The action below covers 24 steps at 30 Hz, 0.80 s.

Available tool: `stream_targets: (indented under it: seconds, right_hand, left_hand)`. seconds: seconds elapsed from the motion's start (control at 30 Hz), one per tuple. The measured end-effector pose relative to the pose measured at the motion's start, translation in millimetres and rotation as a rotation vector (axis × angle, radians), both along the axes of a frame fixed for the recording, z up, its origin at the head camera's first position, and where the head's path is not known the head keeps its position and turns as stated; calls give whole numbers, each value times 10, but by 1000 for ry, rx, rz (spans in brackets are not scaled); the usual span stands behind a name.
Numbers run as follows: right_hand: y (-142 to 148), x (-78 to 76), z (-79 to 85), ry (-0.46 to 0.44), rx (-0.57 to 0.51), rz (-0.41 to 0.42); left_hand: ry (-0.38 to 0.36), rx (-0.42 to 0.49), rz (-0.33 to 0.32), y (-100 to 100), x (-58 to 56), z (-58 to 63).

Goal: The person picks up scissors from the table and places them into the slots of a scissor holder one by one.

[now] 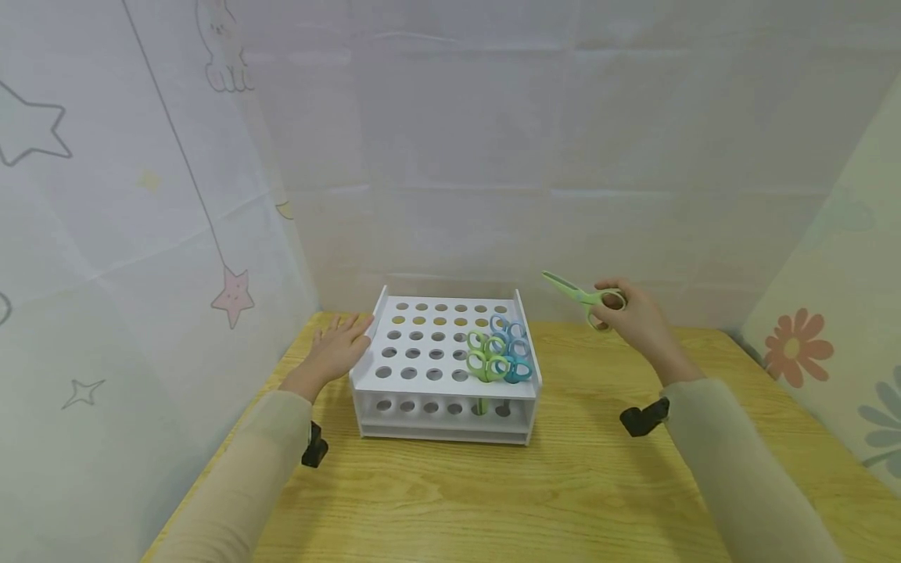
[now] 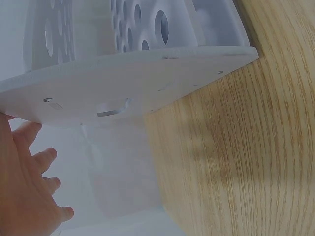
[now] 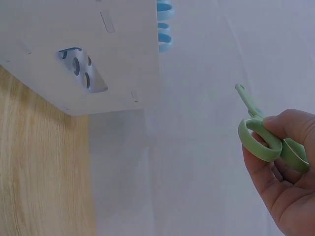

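Raised to the right of the white rack, my right hand [image 1: 629, 313] pinches a pair of green scissors [image 1: 579, 295] by its handles, the blades pointing up and left. In the right wrist view thumb and fingers hold the green scissors [image 3: 259, 140] by the loops. My left hand [image 1: 336, 346] lies with straight fingers against the left side of the rack [image 1: 422, 383]; in the left wrist view its fingertips touch the side panel [image 2: 133, 83]. Green scissors [image 1: 487, 357] and blue scissors [image 1: 512, 344] stand handles up in holes at the rack's right side.
The rack has two tiers with rows of round holes and stands on a wooden table [image 1: 394, 500]. Behind the table hangs a pale curtain [image 1: 563, 172]. Printed sheets [image 1: 838, 313] border the sides. Black wrist cameras [image 1: 644, 418] sit below both sleeves.
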State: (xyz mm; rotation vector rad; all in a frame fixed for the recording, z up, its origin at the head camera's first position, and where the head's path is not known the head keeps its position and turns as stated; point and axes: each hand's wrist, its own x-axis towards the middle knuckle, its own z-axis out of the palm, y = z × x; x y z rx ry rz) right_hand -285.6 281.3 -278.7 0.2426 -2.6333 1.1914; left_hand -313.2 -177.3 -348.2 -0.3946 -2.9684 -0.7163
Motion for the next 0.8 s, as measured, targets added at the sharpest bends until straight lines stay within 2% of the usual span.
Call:
stream_targets:
  seconds: [0.27,0.8]
  right_hand:
    - [-145,-51,84,47,-30,27]
    - [-374,-146,236,75,-27,52]
  left_hand:
    - [-4,-8,7,10,4,10]
    - [-13,-15,5,10,38,30]
